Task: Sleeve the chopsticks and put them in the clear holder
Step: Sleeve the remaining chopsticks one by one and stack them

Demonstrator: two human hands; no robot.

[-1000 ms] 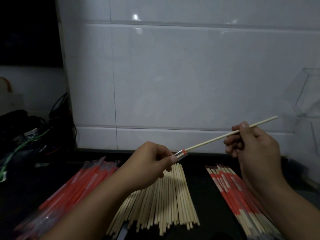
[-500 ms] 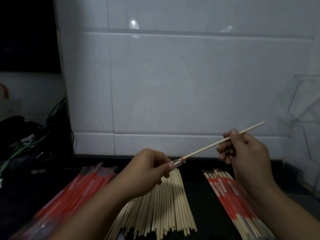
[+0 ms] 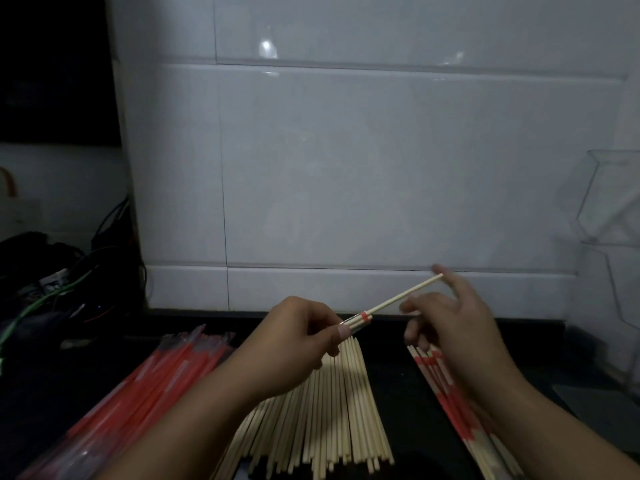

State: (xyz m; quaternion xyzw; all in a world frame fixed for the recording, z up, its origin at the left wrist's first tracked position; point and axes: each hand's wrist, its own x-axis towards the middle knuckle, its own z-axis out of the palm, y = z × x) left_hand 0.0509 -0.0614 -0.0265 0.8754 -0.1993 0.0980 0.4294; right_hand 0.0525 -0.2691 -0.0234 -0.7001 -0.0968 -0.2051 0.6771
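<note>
My left hand (image 3: 301, 337) pinches the mouth of a clear sleeve with a red band (image 3: 363, 316); most of the sleeve is hidden in that hand. A bare chopstick (image 3: 405, 296) sticks out of the sleeve, pointing up and right, and a second, shorter tip lies beside it at the band. My right hand (image 3: 453, 327) is spread, its index fingertip at the chopstick's far end and its thumb below the shaft. The clear holder (image 3: 616, 202) stands against the wall at the far right.
On the dark counter lie a pile of red-and-clear empty sleeves (image 3: 156, 386) at left, a fan of bare chopsticks (image 3: 329, 410) in the middle and a row of sleeved chopsticks (image 3: 446, 386) under my right wrist. Tangled cables (image 3: 52, 282) sit far left. A white tiled wall (image 3: 381, 168) is behind.
The chopstick has slid deeper into the sleeve, so less of it shows. My right hand has moved left toward my left hand and gone from pinching the shaft to spread fingers.
</note>
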